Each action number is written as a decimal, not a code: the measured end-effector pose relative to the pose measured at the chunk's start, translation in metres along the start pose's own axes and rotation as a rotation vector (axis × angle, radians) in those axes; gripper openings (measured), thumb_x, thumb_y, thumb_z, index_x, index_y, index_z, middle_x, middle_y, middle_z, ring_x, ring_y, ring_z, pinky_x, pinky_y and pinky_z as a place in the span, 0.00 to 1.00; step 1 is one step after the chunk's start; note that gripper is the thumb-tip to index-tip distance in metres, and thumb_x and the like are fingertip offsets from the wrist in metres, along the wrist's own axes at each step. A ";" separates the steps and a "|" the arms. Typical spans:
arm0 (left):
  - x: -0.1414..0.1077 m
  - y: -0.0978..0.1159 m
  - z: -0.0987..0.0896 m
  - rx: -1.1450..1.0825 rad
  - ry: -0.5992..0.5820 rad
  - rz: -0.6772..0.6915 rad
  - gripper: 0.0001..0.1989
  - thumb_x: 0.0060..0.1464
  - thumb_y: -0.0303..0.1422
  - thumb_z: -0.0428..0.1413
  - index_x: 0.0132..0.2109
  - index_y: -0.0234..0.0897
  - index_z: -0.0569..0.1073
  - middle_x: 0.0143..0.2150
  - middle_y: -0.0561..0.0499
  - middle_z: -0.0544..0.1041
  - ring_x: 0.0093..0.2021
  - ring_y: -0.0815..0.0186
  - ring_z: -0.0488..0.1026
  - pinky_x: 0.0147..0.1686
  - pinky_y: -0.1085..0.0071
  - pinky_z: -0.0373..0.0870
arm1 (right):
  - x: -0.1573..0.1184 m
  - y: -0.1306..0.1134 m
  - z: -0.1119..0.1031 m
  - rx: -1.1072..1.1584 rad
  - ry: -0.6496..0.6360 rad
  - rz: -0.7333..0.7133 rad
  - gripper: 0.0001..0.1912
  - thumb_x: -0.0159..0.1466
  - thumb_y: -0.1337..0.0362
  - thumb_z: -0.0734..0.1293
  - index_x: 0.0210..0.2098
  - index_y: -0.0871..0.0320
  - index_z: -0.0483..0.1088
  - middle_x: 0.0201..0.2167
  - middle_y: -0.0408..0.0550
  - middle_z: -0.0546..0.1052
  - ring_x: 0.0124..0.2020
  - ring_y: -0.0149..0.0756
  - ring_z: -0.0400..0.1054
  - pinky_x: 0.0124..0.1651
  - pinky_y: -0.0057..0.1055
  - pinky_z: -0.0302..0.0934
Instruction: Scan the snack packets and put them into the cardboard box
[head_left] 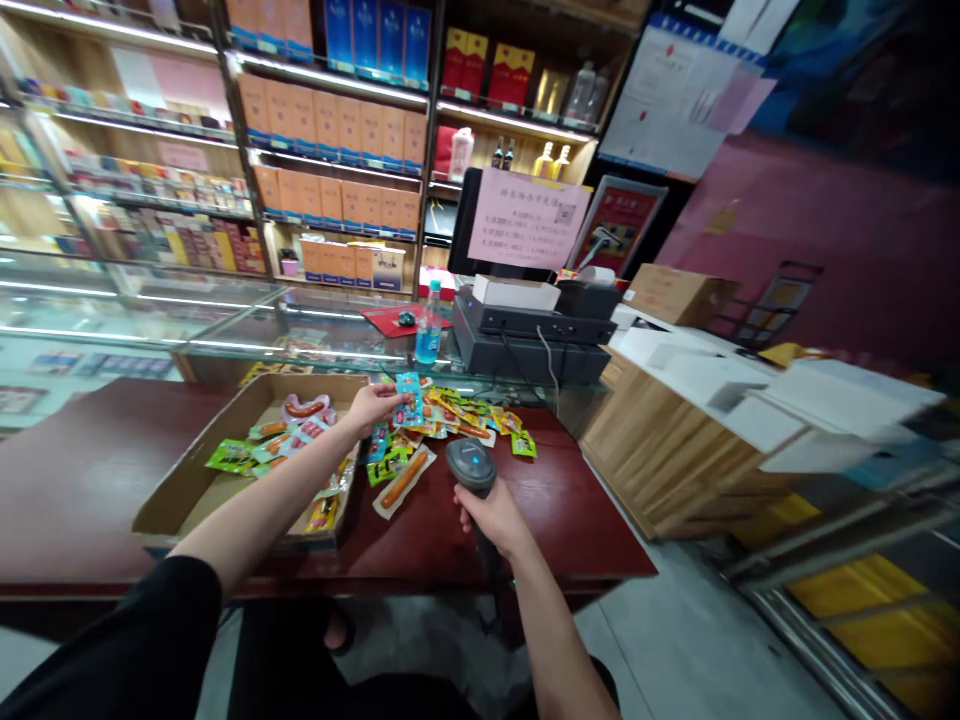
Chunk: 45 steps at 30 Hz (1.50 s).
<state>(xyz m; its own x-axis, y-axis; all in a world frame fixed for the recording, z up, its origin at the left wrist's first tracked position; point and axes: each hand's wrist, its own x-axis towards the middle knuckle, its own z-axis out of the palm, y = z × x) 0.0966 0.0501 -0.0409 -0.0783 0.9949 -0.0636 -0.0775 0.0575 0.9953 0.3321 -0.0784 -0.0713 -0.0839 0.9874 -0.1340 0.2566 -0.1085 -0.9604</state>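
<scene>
My left hand (373, 408) pinches a small blue snack packet (409, 398) above the pile. My right hand (491, 512) is wrapped round the handle of a dark barcode scanner (472, 462), which has a small blue light on its head. Loose snack packets (450, 408) in yellow, green and blue lie heaped on the dark red table. In front of the heap is a clear-wrapped sausage (405, 480). To the left stands an open cardboard box (180, 470), holding several sausage packs (304, 408) and a green packet (232, 456).
Behind the table, a bottle of blue drink (429, 325) stands on the glass counter (315, 325) near a red mat (382, 320). A monitor with a pink sign (525, 222) rises above the dark till (525, 345). A wooden cabinet (660, 430) stands at right.
</scene>
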 end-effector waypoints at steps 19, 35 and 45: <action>-0.011 -0.001 -0.037 0.097 0.022 0.068 0.28 0.29 0.43 0.69 0.39 0.31 0.77 0.32 0.46 0.78 0.32 0.64 0.75 0.29 0.69 0.75 | 0.007 0.002 0.002 0.018 -0.040 -0.013 0.12 0.53 0.57 0.67 0.23 0.61 0.67 0.12 0.41 0.69 0.12 0.28 0.63 0.17 0.23 0.59; 0.034 -0.043 0.073 1.215 -0.079 0.565 0.17 0.48 0.38 0.57 0.45 0.37 0.78 0.44 0.40 0.76 0.50 0.48 0.69 0.51 0.60 0.61 | -0.012 0.026 -0.051 0.021 0.165 0.007 0.10 0.54 0.58 0.65 0.24 0.60 0.67 0.12 0.39 0.69 0.12 0.28 0.63 0.17 0.23 0.59; 0.017 -0.054 0.065 1.454 -0.059 0.516 0.18 0.50 0.40 0.56 0.45 0.33 0.75 0.45 0.35 0.73 0.51 0.45 0.67 0.48 0.58 0.60 | -0.007 0.029 -0.044 0.044 0.150 0.025 0.10 0.54 0.59 0.65 0.24 0.60 0.67 0.12 0.39 0.68 0.12 0.27 0.62 0.16 0.22 0.58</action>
<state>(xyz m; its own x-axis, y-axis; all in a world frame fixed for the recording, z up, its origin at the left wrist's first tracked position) 0.1645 0.0693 -0.0912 0.2497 0.9310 0.2661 0.9500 -0.2888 0.1190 0.3825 -0.0831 -0.0873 0.0678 0.9901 -0.1233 0.2139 -0.1351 -0.9675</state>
